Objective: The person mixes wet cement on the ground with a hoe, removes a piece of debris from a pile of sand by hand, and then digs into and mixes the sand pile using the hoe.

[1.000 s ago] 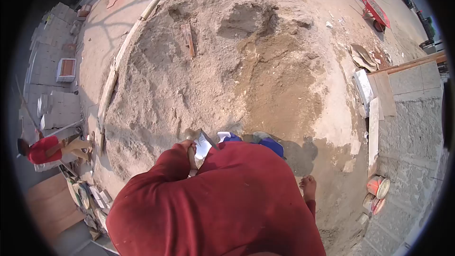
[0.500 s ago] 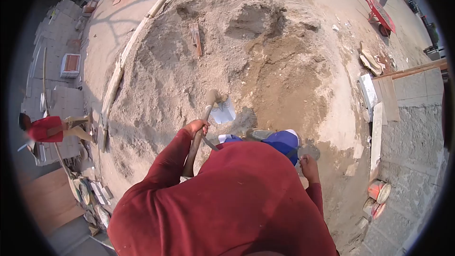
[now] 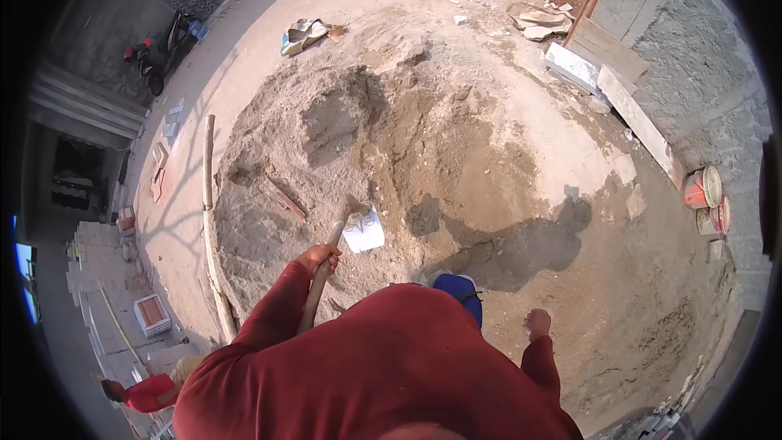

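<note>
My left hand [image 3: 318, 259] is closed around the wooden handle of a hoe [image 3: 325, 267]. The hoe's bright, pale blade [image 3: 364, 234] rests on the sand near the foot of the sand pile [image 3: 326, 138]. Out to the right, my right hand [image 3: 538, 324] hangs loosely over the damp ground, fingers slightly apart, with nothing visible in it. A blue shoe or trouser leg [image 3: 458, 289] shows in front of my red shirt.
A long pole [image 3: 209, 220] borders the pile on the left. Beyond it, another person in red [image 3: 151, 393] is near stacked blocks. Planks [image 3: 639, 118] and buckets [image 3: 702, 189] line the right wall. Sacking [image 3: 305, 35] lies behind the pile.
My view has turned to the right, so the buckets and wall sit higher and the other person lower. The hoe stays in my left hand; my right hand has swung outward and its fingers have loosened.
</note>
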Demonstrator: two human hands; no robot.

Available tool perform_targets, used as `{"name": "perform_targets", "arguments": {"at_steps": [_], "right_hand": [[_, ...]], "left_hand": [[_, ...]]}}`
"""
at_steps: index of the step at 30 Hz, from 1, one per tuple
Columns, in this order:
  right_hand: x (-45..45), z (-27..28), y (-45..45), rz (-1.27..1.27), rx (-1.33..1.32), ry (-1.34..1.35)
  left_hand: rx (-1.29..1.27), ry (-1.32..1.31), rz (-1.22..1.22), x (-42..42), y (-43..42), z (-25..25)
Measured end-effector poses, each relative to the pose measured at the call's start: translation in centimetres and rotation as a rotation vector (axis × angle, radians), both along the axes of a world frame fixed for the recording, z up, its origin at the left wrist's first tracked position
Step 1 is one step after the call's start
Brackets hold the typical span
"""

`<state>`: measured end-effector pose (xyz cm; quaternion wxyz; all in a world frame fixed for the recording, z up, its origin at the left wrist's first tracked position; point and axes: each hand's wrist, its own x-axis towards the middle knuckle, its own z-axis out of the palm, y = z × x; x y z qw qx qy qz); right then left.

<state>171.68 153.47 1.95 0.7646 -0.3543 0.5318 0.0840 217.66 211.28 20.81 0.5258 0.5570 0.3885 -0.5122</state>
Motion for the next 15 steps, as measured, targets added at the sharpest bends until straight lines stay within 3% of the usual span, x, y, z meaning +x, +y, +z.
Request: {"name": "perform_targets", "arguments": {"at_steps": [2, 3, 6, 8, 10, 13, 15], "right_hand": [[-3.0, 2.4, 2.3, -0.343, -0.130, 0.391], [-4.5, 2.4, 3.3, -0.371, -0.121, 0.387], [-9.3, 2.1, 6.2, -0.075, -0.101, 0.393], [-10.4, -3.1, 8.0, -0.413, 0.096, 0.419], [-7.9, -2.7, 10.3, -0.363, 0.127, 0.260], [-8.1, -11.5, 12.7, -0.148, 0.372, -0.429], [0.4, -3.3, 14.1, 0.280, -0.355, 0.064]], "left_hand": [[0.059, 0.026, -0.031, 1.6, -0.1, 0.3], [0.063, 0.019, -0.059, 2.1, 0.2, 0.3], [0.129, 0.104, -0.042, 2.6, 1.9, -0.7], [0.160, 0.112, -0.094, 3.5, 3.1, -2.4], [0.191, 0.162, -0.195, 3.7, 3.7, -2.1], [0.203, 0.169, -0.284, 4.7, 3.9, -2.2], [0.203, 0.156, -0.313, 6.0, 4.0, -3.1]]}}
